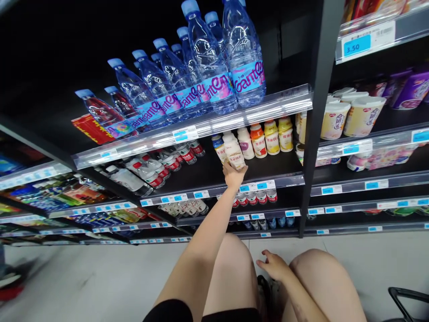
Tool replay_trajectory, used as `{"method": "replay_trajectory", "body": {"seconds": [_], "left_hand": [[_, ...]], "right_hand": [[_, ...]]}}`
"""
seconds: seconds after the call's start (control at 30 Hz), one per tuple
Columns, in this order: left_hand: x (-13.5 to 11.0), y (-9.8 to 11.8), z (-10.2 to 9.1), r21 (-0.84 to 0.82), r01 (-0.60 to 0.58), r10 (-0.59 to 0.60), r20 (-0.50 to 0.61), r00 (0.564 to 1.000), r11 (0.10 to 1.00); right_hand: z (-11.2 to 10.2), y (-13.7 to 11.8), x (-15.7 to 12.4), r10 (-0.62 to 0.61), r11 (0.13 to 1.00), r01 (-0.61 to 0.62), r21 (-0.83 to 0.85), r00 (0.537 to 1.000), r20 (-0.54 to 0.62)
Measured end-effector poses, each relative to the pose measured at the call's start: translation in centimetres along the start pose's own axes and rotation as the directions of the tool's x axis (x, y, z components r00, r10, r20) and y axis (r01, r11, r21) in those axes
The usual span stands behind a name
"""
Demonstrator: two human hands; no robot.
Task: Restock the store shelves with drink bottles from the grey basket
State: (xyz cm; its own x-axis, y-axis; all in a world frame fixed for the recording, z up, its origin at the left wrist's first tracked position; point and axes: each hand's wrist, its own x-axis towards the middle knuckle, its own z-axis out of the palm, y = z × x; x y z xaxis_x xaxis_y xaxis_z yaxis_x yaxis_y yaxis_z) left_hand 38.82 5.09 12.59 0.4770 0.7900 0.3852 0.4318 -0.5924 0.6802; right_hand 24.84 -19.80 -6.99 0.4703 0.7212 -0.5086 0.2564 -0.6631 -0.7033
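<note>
My left hand (233, 174) reaches up to the middle shelf (284, 180) and is closed around a small white drink bottle (234, 151) with a beige label. It stands at the front of a row of small yoghurt-drink bottles (266, 138) with white, orange and yellow bodies. My right hand (273, 264) hangs low between my bare knees, fingers loosely curled and apart, holding nothing. I am crouched in front of the black shelving.
Large blue-capped water bottles (214, 76) fill the shelf above. Red-capped bottles (157, 167) lie to the left. Cream cups (355, 115) stand in the right bay behind a black upright post (310, 147). A black basket handle (407, 297) shows at the lower right, on the pale floor.
</note>
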Motion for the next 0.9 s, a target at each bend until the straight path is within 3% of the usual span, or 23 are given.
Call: {"method": "replay_trajectory", "body": {"seconds": [0.13,0.5,0.57,0.63,0.7,0.77,0.83,0.9], "left_hand": [[0.0,0.0,0.3,0.041,0.051,-0.052,0.036,0.998,0.998],[0.0,0.0,0.7,0.111,-0.027,0.018,0.083,0.996,0.993],[-0.3,0.0,0.8,0.108,-0.056,0.051,0.042,0.998,0.993],[-0.9,0.2,0.6,0.116,-0.111,0.119,-0.067,0.991,0.987],[-1.6,0.8,0.0,0.141,-0.167,0.193,-0.203,0.960,0.976],[-1.8,2.0,-1.0,0.159,-0.252,0.287,-0.266,0.920,0.955],[-1.1,3.9,-2.2,0.164,-0.386,0.416,-0.235,0.879,0.908],[0.8,6.3,-3.2,0.172,-0.517,0.540,-0.129,0.832,0.838]], "right_hand": [[0.3,-0.1,0.1,-0.016,1.000,0.016,-0.005,1.000,0.016],[1.9,-0.6,-0.1,-0.030,0.990,0.039,-0.134,0.997,0.067],[2.5,-0.6,-0.1,-0.010,0.986,0.025,-0.165,0.996,0.093],[2.8,-0.7,0.1,0.013,0.982,0.007,-0.187,0.994,0.107],[3.1,-0.9,0.3,0.019,0.980,0.002,-0.199,0.994,0.104],[3.3,-1.1,0.5,0.015,0.978,0.005,-0.206,0.995,0.098],[3.5,-1.3,0.6,0.015,0.977,0.006,-0.211,0.995,0.099],[3.7,-1.5,0.7,0.013,0.978,0.008,-0.209,0.995,0.100]]}}
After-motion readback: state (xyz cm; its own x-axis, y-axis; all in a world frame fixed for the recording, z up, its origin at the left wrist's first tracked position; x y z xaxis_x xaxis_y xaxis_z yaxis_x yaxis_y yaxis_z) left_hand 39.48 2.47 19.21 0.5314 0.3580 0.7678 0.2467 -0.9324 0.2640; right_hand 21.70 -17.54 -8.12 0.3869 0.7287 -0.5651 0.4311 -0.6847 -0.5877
